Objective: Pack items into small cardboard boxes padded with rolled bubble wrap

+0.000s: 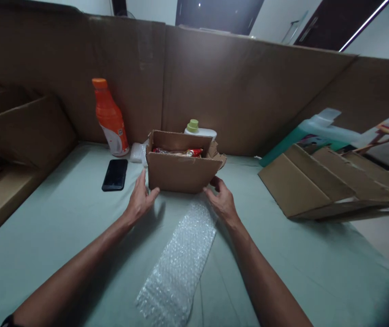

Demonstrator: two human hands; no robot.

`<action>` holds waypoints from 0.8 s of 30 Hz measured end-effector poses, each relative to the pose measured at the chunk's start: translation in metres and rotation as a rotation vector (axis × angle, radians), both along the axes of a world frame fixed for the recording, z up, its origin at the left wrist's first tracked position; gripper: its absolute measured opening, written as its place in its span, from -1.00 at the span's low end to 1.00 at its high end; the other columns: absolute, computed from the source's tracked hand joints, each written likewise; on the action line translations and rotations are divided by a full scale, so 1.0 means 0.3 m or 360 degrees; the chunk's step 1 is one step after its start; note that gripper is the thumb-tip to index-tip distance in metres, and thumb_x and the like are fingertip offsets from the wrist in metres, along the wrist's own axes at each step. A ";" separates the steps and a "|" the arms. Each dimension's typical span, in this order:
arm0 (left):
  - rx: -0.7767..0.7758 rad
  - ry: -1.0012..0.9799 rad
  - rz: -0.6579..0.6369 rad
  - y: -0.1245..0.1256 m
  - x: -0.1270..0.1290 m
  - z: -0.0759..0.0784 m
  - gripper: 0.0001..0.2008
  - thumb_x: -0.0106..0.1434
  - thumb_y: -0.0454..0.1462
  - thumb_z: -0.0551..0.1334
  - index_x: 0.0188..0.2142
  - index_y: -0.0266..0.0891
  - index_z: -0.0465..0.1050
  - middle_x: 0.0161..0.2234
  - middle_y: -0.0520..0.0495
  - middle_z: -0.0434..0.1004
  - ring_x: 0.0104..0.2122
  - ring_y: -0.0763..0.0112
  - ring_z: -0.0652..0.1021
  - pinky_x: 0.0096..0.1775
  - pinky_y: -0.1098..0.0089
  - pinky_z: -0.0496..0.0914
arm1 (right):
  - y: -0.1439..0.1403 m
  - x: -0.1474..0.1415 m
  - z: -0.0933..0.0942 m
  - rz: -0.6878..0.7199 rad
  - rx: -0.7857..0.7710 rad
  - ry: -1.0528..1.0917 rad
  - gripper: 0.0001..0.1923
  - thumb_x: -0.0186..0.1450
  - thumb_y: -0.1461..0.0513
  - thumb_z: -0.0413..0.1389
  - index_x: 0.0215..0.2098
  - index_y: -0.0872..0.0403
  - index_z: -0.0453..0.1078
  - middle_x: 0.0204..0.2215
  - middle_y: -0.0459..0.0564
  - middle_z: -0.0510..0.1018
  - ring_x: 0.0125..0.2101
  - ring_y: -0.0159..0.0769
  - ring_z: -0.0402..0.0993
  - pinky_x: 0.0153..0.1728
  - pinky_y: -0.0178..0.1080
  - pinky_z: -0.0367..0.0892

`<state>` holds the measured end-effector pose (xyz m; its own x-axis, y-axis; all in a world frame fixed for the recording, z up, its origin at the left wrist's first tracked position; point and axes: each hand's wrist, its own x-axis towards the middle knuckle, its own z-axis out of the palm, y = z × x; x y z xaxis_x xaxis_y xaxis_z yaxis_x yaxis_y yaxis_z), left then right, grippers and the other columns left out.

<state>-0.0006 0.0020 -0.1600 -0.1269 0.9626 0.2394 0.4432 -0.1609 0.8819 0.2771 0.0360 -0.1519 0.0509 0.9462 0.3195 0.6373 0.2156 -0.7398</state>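
Note:
A small open-topped cardboard box (181,175) stands upright on the pale green cloth in front of me, its right flap ragged. Red shiny packets (194,153) show inside it; their lower parts are hidden. My left hand (140,200) is at the box's lower left corner, fingers stretched out along that side and thumb apart, near the front face. At the lower right corner, my right hand (224,202) has its thumb at the front edge and its fingers bent against the side. A strip of bubble wrap (181,263) lies flat between my forearms, its far end close to the box.
To the left are an orange-capped bottle (111,118), a black phone (114,175) and a small clear-wrapped bundle (136,152). Behind the box stands a white bottle with a green cap (193,126). Green liquid containers (300,131) and folded cardboard (296,186) are right. Tall cardboard walls (215,86) enclose the back.

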 end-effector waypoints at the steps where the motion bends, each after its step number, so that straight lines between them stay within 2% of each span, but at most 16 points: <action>1: 0.0053 0.0147 0.0003 -0.064 0.004 -0.013 -0.23 0.26 -0.21 0.21 0.41 -0.20 -0.03 0.36 -0.31 0.15 0.31 -0.09 0.26 0.22 -0.07 0.27 | -0.030 0.016 -0.001 -0.0014 0.0057 -0.0036 -0.47 0.26 0.06 0.10 0.15 0.10 0.36 0.07 0.22 0.57 0.02 -0.01 0.52 0.00 0.00 0.40; 2: 0.0107 0.0308 -0.0049 -0.137 0.011 -0.027 -0.27 0.27 -0.22 0.20 0.39 -0.20 0.02 0.38 -0.30 0.12 0.33 -0.09 0.22 0.26 -0.07 0.20 | -0.064 0.034 -0.007 -0.0026 0.0112 -0.0104 -0.48 0.28 0.06 0.09 0.17 0.08 0.36 0.11 0.22 0.54 0.07 0.00 0.48 0.05 0.03 0.37; 4: 0.0183 0.0592 -0.0323 -0.295 0.031 -0.055 -0.38 0.29 -0.26 0.18 0.33 -0.16 0.16 0.37 -0.25 0.14 0.32 -0.05 0.23 0.28 -0.05 0.18 | -0.132 0.072 -0.032 -0.0046 0.0151 -0.0321 -0.53 0.31 0.06 0.08 0.13 0.06 0.40 0.16 0.20 0.50 0.12 0.02 0.43 0.10 0.07 0.31; 6: 0.0091 0.0807 -0.0462 -0.426 0.056 -0.072 -0.45 0.29 -0.24 0.19 0.28 -0.19 0.25 0.27 -0.29 0.30 0.21 -0.03 0.36 0.18 -0.02 0.30 | -0.175 0.100 -0.068 -0.0108 0.0044 -0.0561 -0.54 0.29 0.05 0.11 0.10 0.06 0.43 0.18 0.21 0.47 0.14 0.07 0.40 0.08 0.09 0.29; 8: -0.0072 0.0986 -0.0452 -0.506 0.080 -0.073 -0.47 0.31 -0.21 0.19 0.26 -0.26 0.28 0.08 -0.30 0.48 0.04 -0.01 0.47 0.05 0.00 0.39 | -0.186 0.111 -0.103 -0.0195 -0.0093 -0.0721 -0.48 0.26 0.01 0.16 0.08 0.12 0.43 0.17 0.27 0.47 0.11 0.14 0.39 0.04 0.10 0.28; 11: -0.0239 0.1188 -0.0352 -0.545 0.116 -0.063 -0.47 0.33 -0.23 0.15 0.27 -0.32 0.27 -0.08 -0.28 0.57 -0.09 0.01 0.51 -0.03 0.02 0.40 | -0.185 0.093 -0.134 -0.0192 -0.0120 -0.0780 -0.57 0.22 0.03 0.20 -0.06 0.13 0.47 0.07 0.27 0.54 0.05 0.11 0.43 -0.01 0.02 0.28; 14: -0.0303 0.1233 -0.0382 -0.570 0.142 -0.072 -0.54 0.31 -0.34 0.12 0.20 -0.24 0.36 -0.11 -0.22 0.61 -0.12 0.10 0.55 -0.02 0.08 0.40 | -0.225 0.042 -0.135 -0.0036 0.0006 -0.0759 -0.84 0.24 0.17 0.16 -0.24 0.05 0.48 -0.10 0.12 0.63 -0.05 -0.02 0.47 -0.05 -0.07 0.27; 16: -0.0304 0.1180 -0.0400 -0.603 0.150 -0.096 -0.50 0.28 -0.40 0.10 0.20 -0.19 0.35 -0.11 -0.18 0.63 -0.14 0.16 0.57 -0.01 0.12 0.40 | -0.270 -0.007 -0.125 0.0102 0.0104 -0.0736 -0.88 0.24 0.27 0.10 -0.27 0.03 0.47 -0.16 0.07 0.65 -0.08 -0.08 0.50 -0.05 -0.09 0.27; 20: -0.0257 0.1087 -0.0345 -0.667 0.120 -0.134 -0.40 0.23 -0.45 0.06 0.28 -0.22 0.27 -0.10 -0.20 0.65 -0.14 0.18 0.61 -0.05 0.17 0.43 | -0.299 -0.134 -0.090 0.0333 0.0251 -0.0683 -0.83 0.25 0.33 0.08 -0.24 0.01 0.49 -0.11 0.04 0.65 -0.04 -0.12 0.50 0.02 -0.10 0.26; 24: -0.0337 0.1117 -0.0274 -0.668 0.058 -0.109 -0.42 0.24 -0.43 0.08 0.26 -0.24 0.30 -0.10 -0.18 0.67 -0.18 0.19 0.63 -0.12 0.23 0.45 | -0.225 -0.226 -0.056 0.0363 0.0310 -0.0640 -0.68 0.30 0.27 0.10 0.02 0.04 0.46 0.06 0.11 0.57 0.08 -0.06 0.44 0.06 -0.06 0.25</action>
<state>0.0169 -0.1983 -0.1928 0.1436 0.9895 0.0160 0.8964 -0.1369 0.4215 0.2093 -0.0316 -0.1688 -0.3137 0.8398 0.4431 0.7845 0.4922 -0.3773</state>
